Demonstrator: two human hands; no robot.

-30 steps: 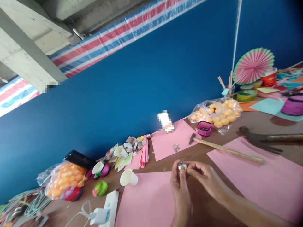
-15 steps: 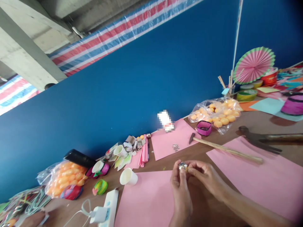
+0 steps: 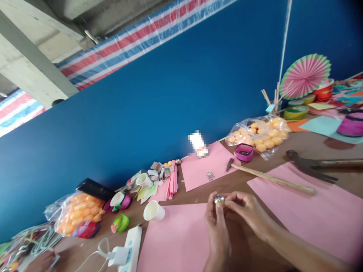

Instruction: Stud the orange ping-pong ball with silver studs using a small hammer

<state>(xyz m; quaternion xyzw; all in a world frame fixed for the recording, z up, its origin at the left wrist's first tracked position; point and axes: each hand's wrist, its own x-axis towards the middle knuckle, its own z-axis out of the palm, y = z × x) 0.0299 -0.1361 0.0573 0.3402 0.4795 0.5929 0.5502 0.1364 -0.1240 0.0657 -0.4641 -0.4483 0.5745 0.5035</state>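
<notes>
I see both hands on one part. Left hand [image 3: 217,234] and right hand [image 3: 245,213] meet at the fingertips and pinch a small silver ball [image 3: 218,198] between them (round and shiny, can't resolve more). The ball is held just over the counter [image 3: 188,196], right of the white paper cup [image 3: 153,210] and about level with it. The left wrist lies over the near pink sheet [image 3: 176,241], which starts just right of the cup. Further right of the cup, past the hands: a thin-handled hammer [image 3: 272,179], then a claw hammer [image 3: 312,166], both lying flat and apart from each other. Beyond the cup and to its right: a small heap of silver studs [image 3: 210,175] on the far pink sheet [image 3: 198,166], and past that the right bag of orange balls [image 3: 261,138]. Left of the cup: the left bag of orange balls [image 3: 76,213]. Nearer me than the cup: a white power strip [image 3: 129,249] with a plug in it.
</notes>
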